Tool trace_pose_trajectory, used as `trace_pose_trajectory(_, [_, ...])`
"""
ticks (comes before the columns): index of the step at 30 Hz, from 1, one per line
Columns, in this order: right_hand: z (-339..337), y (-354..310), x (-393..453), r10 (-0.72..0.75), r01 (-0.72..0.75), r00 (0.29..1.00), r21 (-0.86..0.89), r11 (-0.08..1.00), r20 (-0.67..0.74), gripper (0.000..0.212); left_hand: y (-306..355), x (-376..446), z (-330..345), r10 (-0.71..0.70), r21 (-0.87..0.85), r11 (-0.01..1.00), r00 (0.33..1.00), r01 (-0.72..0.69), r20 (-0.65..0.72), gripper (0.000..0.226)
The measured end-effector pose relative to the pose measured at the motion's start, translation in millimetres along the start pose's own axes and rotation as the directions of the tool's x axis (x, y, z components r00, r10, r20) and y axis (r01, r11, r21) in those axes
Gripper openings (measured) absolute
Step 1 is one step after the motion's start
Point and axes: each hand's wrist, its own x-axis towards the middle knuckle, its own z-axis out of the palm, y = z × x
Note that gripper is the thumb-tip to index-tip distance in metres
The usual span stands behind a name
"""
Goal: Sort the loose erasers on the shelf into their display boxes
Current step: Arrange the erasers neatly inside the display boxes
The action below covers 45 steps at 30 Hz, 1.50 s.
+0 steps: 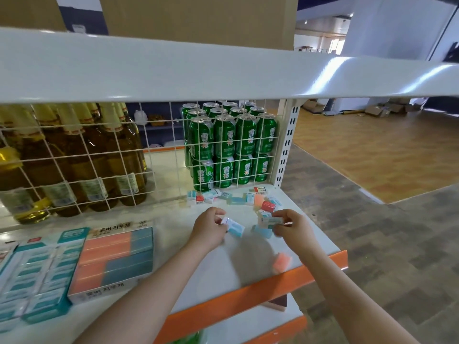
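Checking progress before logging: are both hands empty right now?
No: the left hand pinches a teal-and-white eraser, and the right hand grips another eraser.

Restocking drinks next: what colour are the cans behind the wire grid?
Green cans with white lettering, seen in the head view.

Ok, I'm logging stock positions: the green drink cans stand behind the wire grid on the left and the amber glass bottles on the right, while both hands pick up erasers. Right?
Not quite: the sides are swapped. The head view shows the green drink cans behind the white wire grid on the right and the amber glass bottles on the left. Both hands, left and right, do hold small erasers.
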Motion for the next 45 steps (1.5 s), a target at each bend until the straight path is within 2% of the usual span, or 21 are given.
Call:
trace_pose_trajectory(5, [17.9, -7.2, -2.0, -0.008, 0.007, 1.000, 0.095, 0.995, 0.017, 0.023, -7.2, -7.2, -18.2, -0.106, -0.323, 0.942, 0.994, 0.092, -0.025, 0.015])
trace_pose_trajectory(9, [30.4, -15.5, -5.7, -0.018, 0.010, 0.995, 0.076, 0.997, 0.100, 0.024, -15.2, -11.5, -31.3, -0.125, -0.350, 0.930, 0.992, 0.108, -0.027, 0.024])
trace_pose_trajectory(13, [43.1, -20.3, -6.7, -0.024, 0.019, 0.992, 0.040, 0.999, 0.120, 0.030, -22.1, -15.3, -42.7, -0.118, -0.357, 0.929, 0.992, 0.094, -0.045, 0.022])
trace_pose_trajectory(22, [75.6, -47.6, -18.6, -0.017, 0.018, 0.994, -0.010, 1.000, 0.104, 0.031, -35.8, -21.1, -80.9, -0.102, -0.304, 0.951, 0.989, 0.064, -0.110, 0.026])
trace_pose_trajectory(28, [108.3, -68.9, -29.5, -0.030, 0.027, 0.996, 0.039, 0.999, 0.079, 0.029, -43.2, -34.6, -118.4, -0.048, -0.148, 0.989, 0.982, 0.021, -0.182, 0.011])
trace_pose_trajectory(33, [138.9, -94.5, -43.8, -0.112, 0.108, 0.993, 0.074, 0.991, 0.046, 0.026, -54.2, -47.4, -159.3, 0.012, -0.026, 1.000, 0.971, -0.018, -0.237, 0.012])
trace_pose_trajectory(41, [201.7, -132.6, -71.8, -0.204, 0.185, 0.959, 0.112, 0.976, 0.196, 0.021, -86.5, -68.1, -226.9, 0.020, 0.084, 0.996, 0.926, 0.013, -0.377, 0.021])
trace_pose_trajectory(45, [234.8, -144.7, -87.5, -0.208, 0.176, 0.926, 0.127, 0.976, 0.316, 0.019, -103.6, -84.3, -258.0, 0.008, 0.110, 0.993, 0.927, 0.037, -0.376, 0.025])
